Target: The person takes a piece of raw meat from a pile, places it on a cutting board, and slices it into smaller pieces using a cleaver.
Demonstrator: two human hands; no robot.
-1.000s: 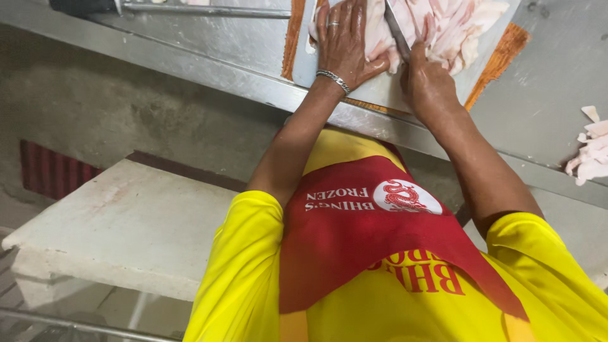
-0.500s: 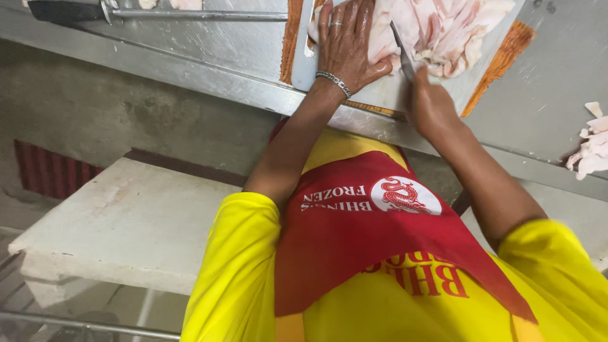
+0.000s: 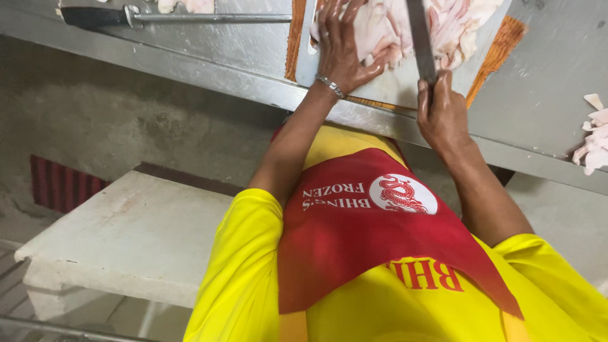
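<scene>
My left hand (image 3: 339, 50), with a metal bracelet on the wrist, lies flat with spread fingers on a pile of pale pink raw meat (image 3: 456, 25). The meat rests on a white cutting board (image 3: 392, 85) at the near edge of a steel table (image 3: 544, 82). My right hand (image 3: 440, 111) is closed around the handle of a knife (image 3: 420, 38). Its long blade points away from me, across the board and into the meat just right of my left hand. The handle is hidden inside my fist.
An orange mat (image 3: 500, 44) shows under the board. A sharpening steel with a black handle (image 3: 190, 18) lies on the table to the left. Meat scraps (image 3: 592, 139) sit at the right edge. Below is a concrete slab (image 3: 126, 234). I wear a yellow shirt and red apron.
My right hand has drawn the knife back toward the table's near edge. My left hand stays pressed on the meat.
</scene>
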